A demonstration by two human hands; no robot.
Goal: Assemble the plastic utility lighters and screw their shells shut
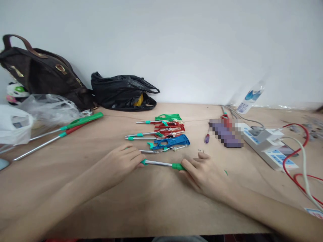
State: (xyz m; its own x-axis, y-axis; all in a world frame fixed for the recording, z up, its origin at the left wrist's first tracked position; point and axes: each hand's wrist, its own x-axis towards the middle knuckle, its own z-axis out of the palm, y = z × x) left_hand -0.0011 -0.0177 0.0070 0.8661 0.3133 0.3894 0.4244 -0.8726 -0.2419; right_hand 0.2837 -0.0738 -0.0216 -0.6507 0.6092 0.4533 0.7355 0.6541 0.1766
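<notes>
Between my two hands lies a long-reach lighter with a thin metal tube [158, 163]. My left hand [128, 156] is closed around its left end, where a bit of teal plastic shows. The fingers of my right hand [199, 169] are wrapped over its green end, hiding most of that part. Just beyond, several opened lighters lie in a stack of rows, with a blue handle shell [173, 142], red shells [169, 129] and a green shell [168, 117]. Metal tubes, teal pieces and thin wires show among them.
A purple-handled screwdriver [207, 138] lies beside a pixelated purple object [225, 134]. At right are a power strip [267, 148], a red cable [308, 134] and a tilted bottle [249, 99]. Left: long lighters [83, 119], plastic bags [50, 107], a backpack [50, 74]; a black bag [118, 90] stands behind.
</notes>
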